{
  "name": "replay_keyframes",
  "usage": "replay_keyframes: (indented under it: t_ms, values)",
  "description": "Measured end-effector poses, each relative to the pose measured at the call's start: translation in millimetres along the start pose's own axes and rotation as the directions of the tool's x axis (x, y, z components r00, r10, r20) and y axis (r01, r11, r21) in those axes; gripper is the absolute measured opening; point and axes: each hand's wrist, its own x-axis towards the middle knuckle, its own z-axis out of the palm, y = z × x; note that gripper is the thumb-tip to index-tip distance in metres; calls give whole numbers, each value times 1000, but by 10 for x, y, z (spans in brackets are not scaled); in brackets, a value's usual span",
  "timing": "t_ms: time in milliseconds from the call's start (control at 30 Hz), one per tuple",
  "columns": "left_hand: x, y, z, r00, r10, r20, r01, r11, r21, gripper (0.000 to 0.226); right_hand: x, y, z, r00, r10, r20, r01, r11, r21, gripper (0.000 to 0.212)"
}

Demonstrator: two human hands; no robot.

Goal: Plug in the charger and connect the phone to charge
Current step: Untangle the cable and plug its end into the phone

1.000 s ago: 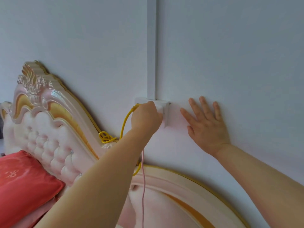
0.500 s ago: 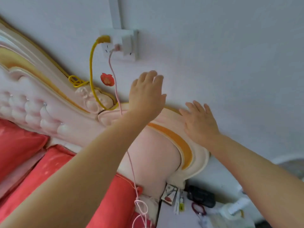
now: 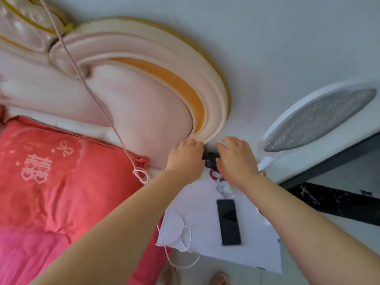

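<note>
A black phone (image 3: 228, 221) lies face up on the white bedside table (image 3: 205, 210). A thin pink charging cable (image 3: 98, 99) runs down from the top left across the headboard, loops by the pillow edge and curls over the table's left edge. The wall socket is out of view. My left hand (image 3: 186, 157) hovers near the headboard's lower corner, fingers loosely bent, holding nothing. My right hand (image 3: 234, 159) is spread above a small black object (image 3: 209, 160) at the back of the table, empty.
A pink and gold headboard (image 3: 144, 79) fills the upper left. A red pillow (image 3: 61, 171) lies on the bed at left. An electric fly-swatter racket (image 3: 316, 120) leans at right. Keys with a red ring (image 3: 214, 174) sit behind the phone.
The view has swung down from the wall socket to the bedside table. Both hands have left the wall and dropped to the back of the table. The charger was left plugged in.
</note>
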Motion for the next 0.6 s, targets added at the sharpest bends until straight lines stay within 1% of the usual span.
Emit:
replay_keyframes:
  t_ms: [67,133,200,267,333,400,500,533,600]
  values:
    - [-81,-41,336,998,-26,56,26,1000,-1,39,-154,63,307,999,-3,51,2,1000,18,31]
    - [-203,-102,676,988,-60,144,58,998,23,43,-316,99,623,994,-6,113,2,999,36,33]
    - [-338,-172,1018,965,-98,243,88,995,52,45,-460,114,935,982,-21,187,14,999,37,34]
    - [-475,-254,1348,939,-124,322,107,992,69,45,-595,105,1235,969,-34,245,19,998,62,29]
    - [-629,-334,1664,899,-138,417,121,990,67,47,-753,66,1519,948,-49,314,29,997,68,27]
    - [-763,-413,1974,843,-126,523,95,992,85,49,-896,23,1778,927,-60,370,33,996,81,30]
    - [-927,-491,2413,760,-89,644,-3,990,140,49,-1080,-19,2094,897,-53,438,13,996,94,31]
    - [-968,-512,2536,746,-83,661,-22,989,148,47,-1132,-25,2178,889,-54,454,12,995,95,31]
    - [-996,-548,2733,746,-79,661,-36,987,158,40,-1203,-22,2317,872,-62,486,13,995,102,32]
